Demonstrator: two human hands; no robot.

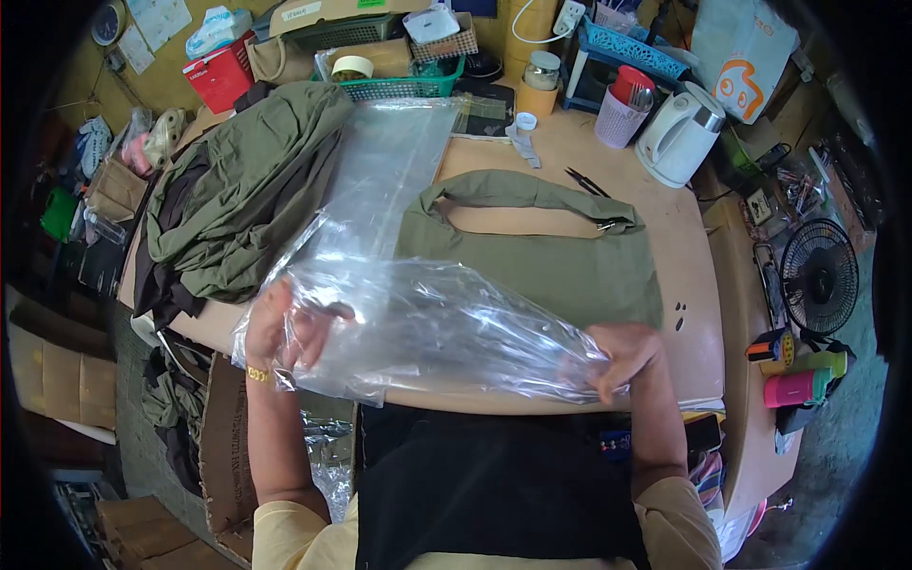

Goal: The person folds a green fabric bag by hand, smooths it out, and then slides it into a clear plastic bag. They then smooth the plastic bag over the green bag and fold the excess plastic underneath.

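A clear plastic bag (446, 328) is stretched sideways between my hands, above the table's front edge. My left hand (290, 328) grips its left end, the fingers partly covered by the shiny film. At the opposite end my right hand (622, 356) pinches the gathered plastic, thumb and fingers closed. Just behind the bag lies a flat olive-green bag (560, 261) with a wide handle opening and a small metal piece by the handle's right end. The plastic overlaps its front part. More clear plastic sheets (389, 161) lie flat to its left.
A pile of olive and dark fabric (252, 180) covers the table's left side. Black thread snips (587, 182) lie behind the olive bag. A white kettle (679, 138), a lilac cup (617, 119) and a green basket (404, 85) stand along the back. A fan (820, 275) is at right.
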